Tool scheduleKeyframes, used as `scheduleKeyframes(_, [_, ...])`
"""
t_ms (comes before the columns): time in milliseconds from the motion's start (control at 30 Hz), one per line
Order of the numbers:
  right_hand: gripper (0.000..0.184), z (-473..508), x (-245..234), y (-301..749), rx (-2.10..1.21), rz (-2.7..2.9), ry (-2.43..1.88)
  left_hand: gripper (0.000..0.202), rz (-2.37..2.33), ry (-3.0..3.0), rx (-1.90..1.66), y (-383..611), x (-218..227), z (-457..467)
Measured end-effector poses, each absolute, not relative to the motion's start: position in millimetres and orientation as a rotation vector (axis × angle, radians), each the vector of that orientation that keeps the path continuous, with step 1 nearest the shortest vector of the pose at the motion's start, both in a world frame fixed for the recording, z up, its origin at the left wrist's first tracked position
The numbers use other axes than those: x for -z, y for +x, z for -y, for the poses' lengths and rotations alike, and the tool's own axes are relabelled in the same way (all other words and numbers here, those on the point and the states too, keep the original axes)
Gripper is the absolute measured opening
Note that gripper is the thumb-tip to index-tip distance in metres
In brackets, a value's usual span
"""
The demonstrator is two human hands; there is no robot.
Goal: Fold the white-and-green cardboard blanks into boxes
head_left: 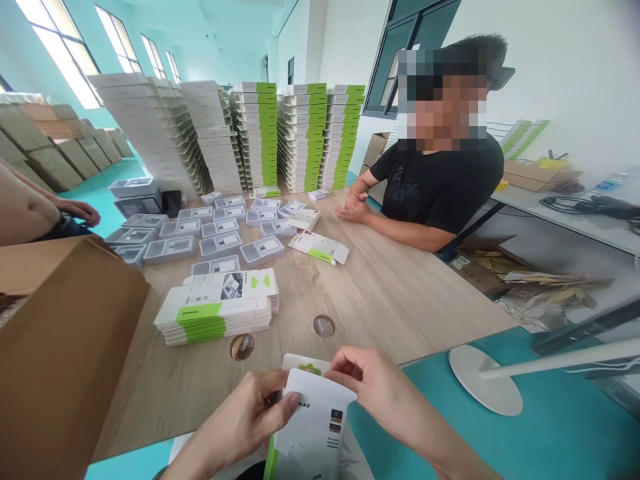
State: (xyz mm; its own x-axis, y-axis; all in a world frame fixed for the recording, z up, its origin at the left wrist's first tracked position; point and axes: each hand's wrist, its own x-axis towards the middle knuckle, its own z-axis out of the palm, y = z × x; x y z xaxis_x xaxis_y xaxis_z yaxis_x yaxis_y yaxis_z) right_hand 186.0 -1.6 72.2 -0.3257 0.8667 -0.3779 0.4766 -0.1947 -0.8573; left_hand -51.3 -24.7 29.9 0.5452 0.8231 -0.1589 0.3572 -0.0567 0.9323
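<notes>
Close to me, at the table's front edge, a white and green cardboard packaging box (313, 427) is held between both hands. My left hand (250, 413) grips its left side, thumb on the front panel. The fingers of my right hand (367, 377) pinch the upper right corner by the top flaps. A green printed patch shows on the panel behind. Beyond my left hand lies a stack of flat folded boxes (215, 313). Farther off, several grey plastic trays (220, 245) with small inserts stand in rows, beside a flattened box (320, 247).
Tall stacks of white and green boxes (255, 140) line the table's far side. A large brown carton (65, 340) blocks the left. One person (440, 180) sits across at right, hands together; another person's torso (25, 203) shows at left. The wooden table (400, 287) has two round holes.
</notes>
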Motion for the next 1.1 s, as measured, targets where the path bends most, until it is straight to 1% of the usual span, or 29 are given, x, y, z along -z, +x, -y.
scheduleKeyframes(167, [0.042, 3, -64, 191, -1.535, 1.634, -1.517, 0.051, -1.012, 1.644, -0.52, -51, -27, 25])
scheduleKeyframes(333, [0.042, 0, -46, 198, -1.765, 1.557, -1.288, 0.055, -1.038, 1.646, -0.571, -53, -23, 28])
scheduleKeyframes(400, [0.041, 0, -41, 196, -1.91, 1.391, -1.256, 0.057, -1.01, 1.657, -0.613, -52, -22, 30])
scheduleKeyframes(500, [0.043, 1, -35, 189, -2.094, 1.003, -1.221, 0.061, -0.969, 1.651, -0.65, -50, -20, 33])
scheduleKeyframes(567, [0.043, 1, -33, 186, -2.153, 0.816, -1.169, 0.061, -0.991, 1.643, -0.67, -48, -18, 35])
scheduleKeyframes(667, [0.041, 0, -30, 184, -2.197, 0.747, -1.107, 0.06, -1.029, 1.622, -0.696, -46, -15, 37])
scheduleKeyframes(867, [0.056, -1, -28, 183, -2.311, 0.777, -1.001, 0.058, -0.848, 1.571, -0.545, -47, -21, 25])
scheduleKeyframes(1000, [0.083, 1, -31, 181, -2.335, 0.736, -0.947, 0.047, -1.008, 1.702, -0.451, -47, -24, 21])
scheduleKeyframes(1033, [0.088, 1, -32, 181, -2.359, 0.71, -0.939, 0.045, -1.041, 1.723, -0.435, -47, -24, 22])
scheduleKeyframes(1100, [0.09, 3, -31, 179, -2.395, 0.641, -0.956, 0.042, -1.076, 1.742, -0.443, -47, -25, 24])
